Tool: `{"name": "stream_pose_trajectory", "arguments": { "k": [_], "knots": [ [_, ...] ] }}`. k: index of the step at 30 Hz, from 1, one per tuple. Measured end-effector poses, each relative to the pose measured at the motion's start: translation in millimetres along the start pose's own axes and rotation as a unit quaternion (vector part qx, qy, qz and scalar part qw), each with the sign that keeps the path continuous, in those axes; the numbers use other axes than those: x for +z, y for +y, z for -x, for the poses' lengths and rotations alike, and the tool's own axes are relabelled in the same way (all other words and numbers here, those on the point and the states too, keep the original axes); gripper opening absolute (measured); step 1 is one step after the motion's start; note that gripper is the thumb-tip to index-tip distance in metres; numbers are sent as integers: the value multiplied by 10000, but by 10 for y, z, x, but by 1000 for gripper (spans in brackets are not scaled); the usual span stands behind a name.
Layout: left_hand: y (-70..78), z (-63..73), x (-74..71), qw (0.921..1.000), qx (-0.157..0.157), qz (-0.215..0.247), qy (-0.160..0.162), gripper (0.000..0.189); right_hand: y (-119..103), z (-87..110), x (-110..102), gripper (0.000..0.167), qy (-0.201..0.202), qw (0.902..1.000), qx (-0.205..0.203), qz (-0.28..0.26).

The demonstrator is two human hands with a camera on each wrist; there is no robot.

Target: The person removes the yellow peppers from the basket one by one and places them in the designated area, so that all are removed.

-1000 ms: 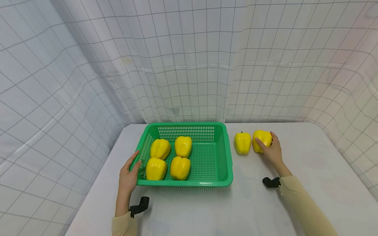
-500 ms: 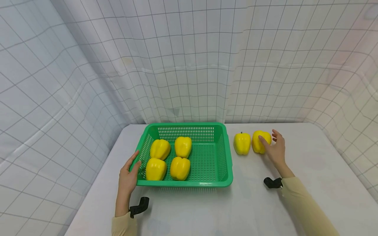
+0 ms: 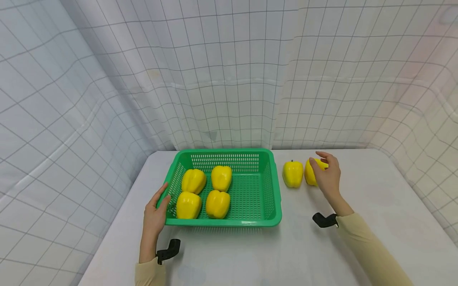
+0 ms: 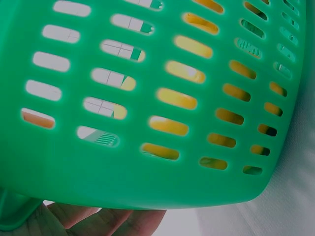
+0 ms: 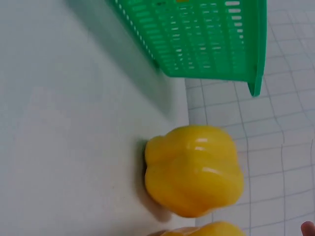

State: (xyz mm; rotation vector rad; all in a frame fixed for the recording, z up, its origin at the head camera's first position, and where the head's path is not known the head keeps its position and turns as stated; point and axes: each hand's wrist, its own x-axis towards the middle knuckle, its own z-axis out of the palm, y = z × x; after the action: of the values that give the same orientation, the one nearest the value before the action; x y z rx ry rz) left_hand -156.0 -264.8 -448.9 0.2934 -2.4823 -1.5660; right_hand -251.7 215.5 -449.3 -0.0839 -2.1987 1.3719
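Observation:
A green plastic basket (image 3: pixel 223 223) holds several yellow bell peppers (image 3: pixel 188 205) in its left half. My left hand (image 3: pixel 154 216) grips the basket's left rim; in the left wrist view its fingers (image 4: pixel 115 222) reach past the edge of the slotted basket wall (image 4: pixel 98 172). To the right of the basket, a yellow bell pepper (image 3: pixel 293 174) with a short stem stands on the table. Just beside it is another bell pepper (image 3: pixel 309 176), partly hidden by my right hand (image 3: pixel 329 176). That hand hovers over it, fingers loosely bent with nothing between them.
The table (image 3: pixel 229 254) has a white surface. White grid-patterned curtains (image 3: pixel 229 79) hang behind it and along both sides. A black camera mount (image 3: pixel 325 220) sticks out from the right wrist, another mount (image 3: pixel 169 249) from the left.
My right hand has let go of the rightmost bell pepper, drawn back to the right, then come in over it with fingers apart. The left hand and basket stay in place.

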Motion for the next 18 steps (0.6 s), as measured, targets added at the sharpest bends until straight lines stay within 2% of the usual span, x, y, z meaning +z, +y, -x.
{"name": "stream_pose_trajectory", "arguments": {
  "k": [4,8,18],
  "knots": [
    [-1,2,-1,10000,7,-25,-10,47,-215,42,46,32,-259,9993,-251,-71],
    [-2,6,-1,10000,25,-19,2,47,-431,76,85,30,-718,9962,-462,-142],
    [3,6,1,10000,21,-22,10,47,-855,146,256,29,-1993,9756,-912,-105]
  ]
}}
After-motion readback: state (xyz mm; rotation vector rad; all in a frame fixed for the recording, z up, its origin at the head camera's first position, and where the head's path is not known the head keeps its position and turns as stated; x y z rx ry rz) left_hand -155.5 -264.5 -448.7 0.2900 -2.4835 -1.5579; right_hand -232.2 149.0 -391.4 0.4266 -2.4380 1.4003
